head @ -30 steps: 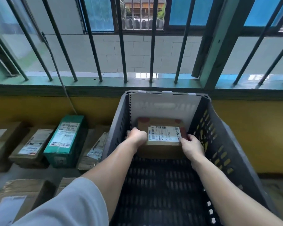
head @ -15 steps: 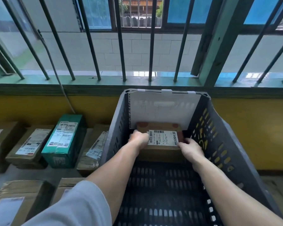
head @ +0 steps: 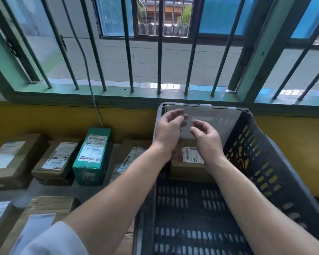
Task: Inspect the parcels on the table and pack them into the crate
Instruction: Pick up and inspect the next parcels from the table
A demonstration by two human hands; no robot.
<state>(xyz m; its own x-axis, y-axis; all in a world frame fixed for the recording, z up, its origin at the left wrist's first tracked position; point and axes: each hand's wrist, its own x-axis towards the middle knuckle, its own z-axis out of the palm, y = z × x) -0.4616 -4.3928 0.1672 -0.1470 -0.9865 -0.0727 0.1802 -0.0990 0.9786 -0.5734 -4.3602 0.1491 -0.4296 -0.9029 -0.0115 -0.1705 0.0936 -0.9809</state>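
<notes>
Fingers (head: 179, 115) of left hand (head: 170, 130) and right hand (head: 207, 138) loosely curled, empty, lifted clear of the parcel (head: 189, 167) gripped a moment ago. Now lying flat below the fingers at the far end of the dark slotted plastic crate (head: 265, 162): brown cardboard, boxy, white barcode label on top. Left of the fingers, on the grey surface (head: 50, 190), a glossy green carton (head: 93, 155) among more taped cardboard parcels (head: 57, 159).

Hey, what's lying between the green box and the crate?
One brown cardboard parcel with a white shipping label, between the green box and the crate, seen in the head view.
</notes>
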